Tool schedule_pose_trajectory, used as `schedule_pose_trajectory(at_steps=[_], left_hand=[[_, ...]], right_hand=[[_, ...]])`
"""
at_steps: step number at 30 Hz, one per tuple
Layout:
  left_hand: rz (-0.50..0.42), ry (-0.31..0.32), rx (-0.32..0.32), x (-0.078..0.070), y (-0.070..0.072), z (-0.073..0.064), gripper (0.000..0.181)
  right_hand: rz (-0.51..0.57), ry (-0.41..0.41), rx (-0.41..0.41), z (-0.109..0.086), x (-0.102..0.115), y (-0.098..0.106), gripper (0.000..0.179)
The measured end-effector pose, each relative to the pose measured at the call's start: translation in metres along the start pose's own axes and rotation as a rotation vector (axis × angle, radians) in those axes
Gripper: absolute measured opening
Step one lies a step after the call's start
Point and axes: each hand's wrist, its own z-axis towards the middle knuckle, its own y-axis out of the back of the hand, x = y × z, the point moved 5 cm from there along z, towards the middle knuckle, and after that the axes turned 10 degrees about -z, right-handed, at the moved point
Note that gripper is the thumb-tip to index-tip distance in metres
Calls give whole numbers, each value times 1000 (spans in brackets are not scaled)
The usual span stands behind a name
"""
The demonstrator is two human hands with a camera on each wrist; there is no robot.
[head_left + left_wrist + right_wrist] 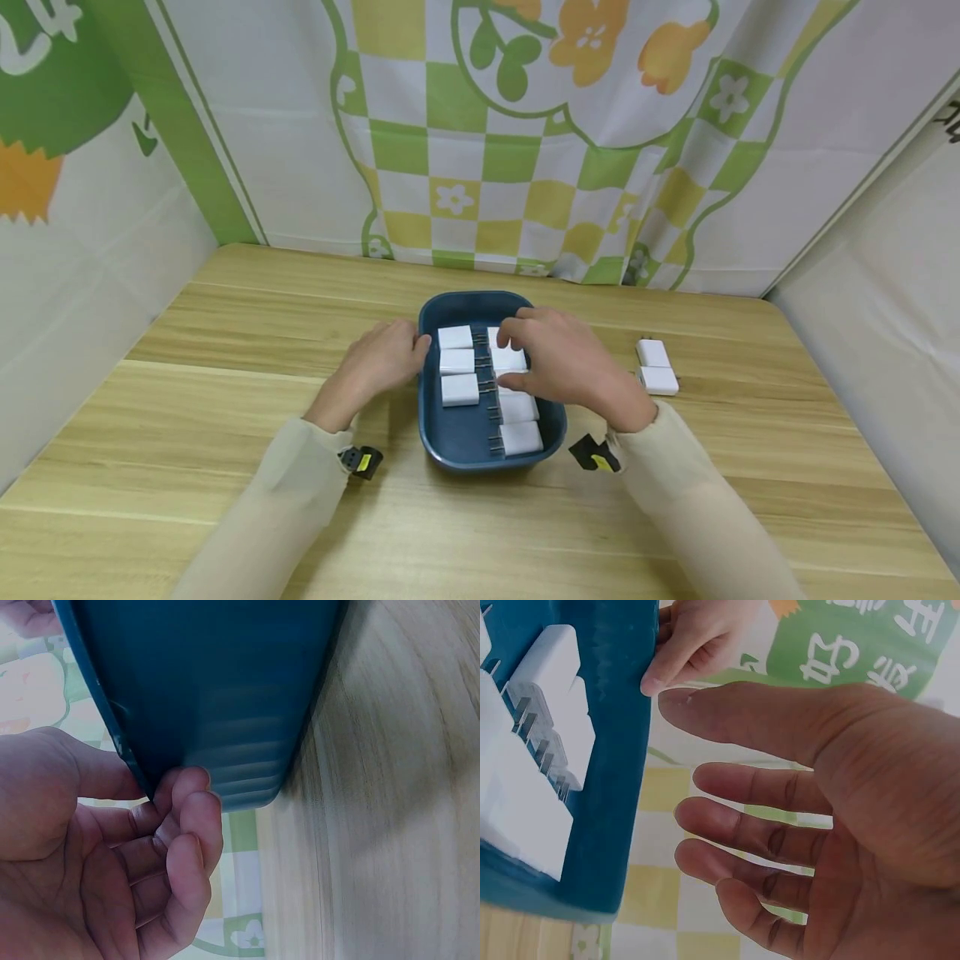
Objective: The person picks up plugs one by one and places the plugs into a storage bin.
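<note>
A dark blue plastic bin (465,437) holds several white plug chargers in two columns, their metal prongs facing the middle. Three of them, such as the lower charger (459,390), lie on the left; more, such as the nearest charger (521,437), line the right side. My left hand (382,358) pinches the bin's left rim, thumb over the edge and fingers bent against the outer wall (202,690). Above the right column hovers my right hand (562,354), hiding part of it. In the right wrist view its spread fingers (746,825) hold nothing.
Two more white chargers lie side by side on the wooden table to the right, a farther charger (653,353) and a nearer charger (660,381). Behind the table (300,292) hangs a patterned curtain (510,158). White cloth walls flank both sides.
</note>
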Motion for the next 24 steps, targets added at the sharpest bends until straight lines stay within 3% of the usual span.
schedule_pose_trajectory(at_steps=[14, 24], left_hand=[[-9, -7, -5, 0, 0, 0, 40], [-13, -1, -1, 0, 0, -1, 40]], right_hand=[[56, -71, -126, -31, -25, -3, 38], [89, -161, -128, -46, -45, -9, 35]])
